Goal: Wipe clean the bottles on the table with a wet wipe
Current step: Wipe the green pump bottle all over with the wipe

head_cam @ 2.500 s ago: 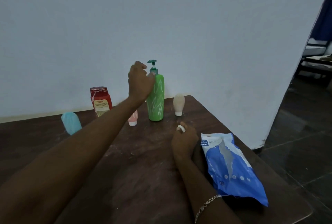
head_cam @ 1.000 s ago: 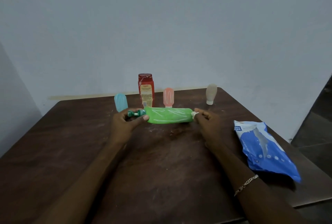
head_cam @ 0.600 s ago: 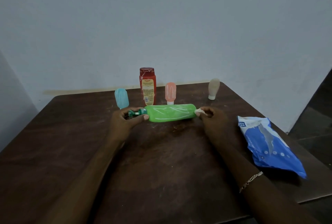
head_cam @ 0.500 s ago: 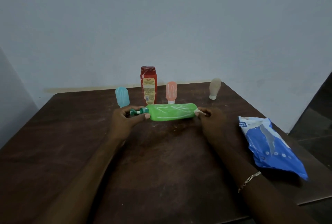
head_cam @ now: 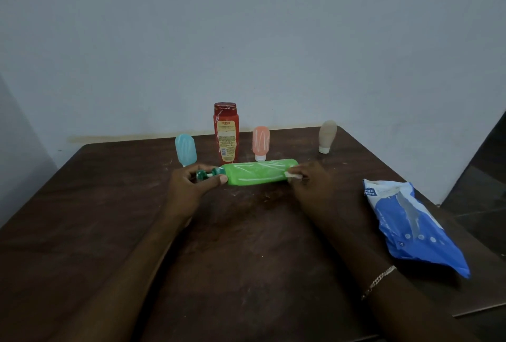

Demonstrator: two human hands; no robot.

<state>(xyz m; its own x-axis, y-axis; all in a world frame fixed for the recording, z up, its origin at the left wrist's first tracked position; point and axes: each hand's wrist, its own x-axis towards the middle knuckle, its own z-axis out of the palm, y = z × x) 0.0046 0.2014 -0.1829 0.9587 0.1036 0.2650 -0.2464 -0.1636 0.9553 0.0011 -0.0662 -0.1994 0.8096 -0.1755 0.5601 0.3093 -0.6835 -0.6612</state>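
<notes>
The long green plastic pump bottle [head_cam: 258, 174] lies sideways between both hands, over the dark brown wooden table [head_cam: 246, 245]. The left hand [head_cam: 189, 188] curls around its pump end. The right hand [head_cam: 312, 185] pinches a small white wet wipe [head_cam: 292, 175] against its flat bottom end.

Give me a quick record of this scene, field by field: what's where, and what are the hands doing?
Held bottle: green pump bottle, on its side
Left hand: grips its pump end
Right hand: pinches wet wipe at its base
Standing behind: blue bottle, red bottle, pink bottle, beige bottle
On table, right: blue wipes pack
</notes>
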